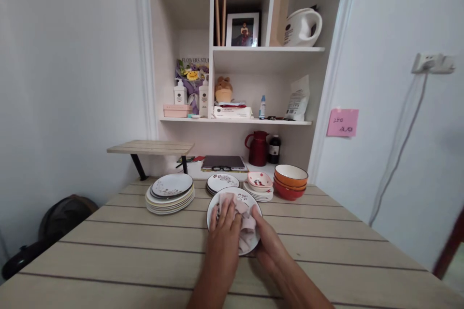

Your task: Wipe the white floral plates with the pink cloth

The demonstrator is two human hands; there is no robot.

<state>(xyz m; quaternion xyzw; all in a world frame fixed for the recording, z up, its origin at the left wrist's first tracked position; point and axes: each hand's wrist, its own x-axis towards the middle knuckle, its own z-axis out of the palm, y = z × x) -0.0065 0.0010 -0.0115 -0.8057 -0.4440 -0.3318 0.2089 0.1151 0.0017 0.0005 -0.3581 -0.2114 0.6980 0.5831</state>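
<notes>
A white plate with a dark rim and a printed pattern is held tilted above the front middle of the table. My right hand grips its right edge, thumb on the upper face and fingers underneath. My left hand presses a crumpled pale pink cloth against the plate's face, its fingers extended over the cloth. Much of the plate's pattern is covered by the cloth and the hand. Just behind stands a short stack of small dark-rimmed plates.
A stack of larger plates stands at left, near a small raised shelf. Right of centre are small plates topped by a pink patterned dish. Beside them are stacked orange and red bowls. Behind stands a red jug.
</notes>
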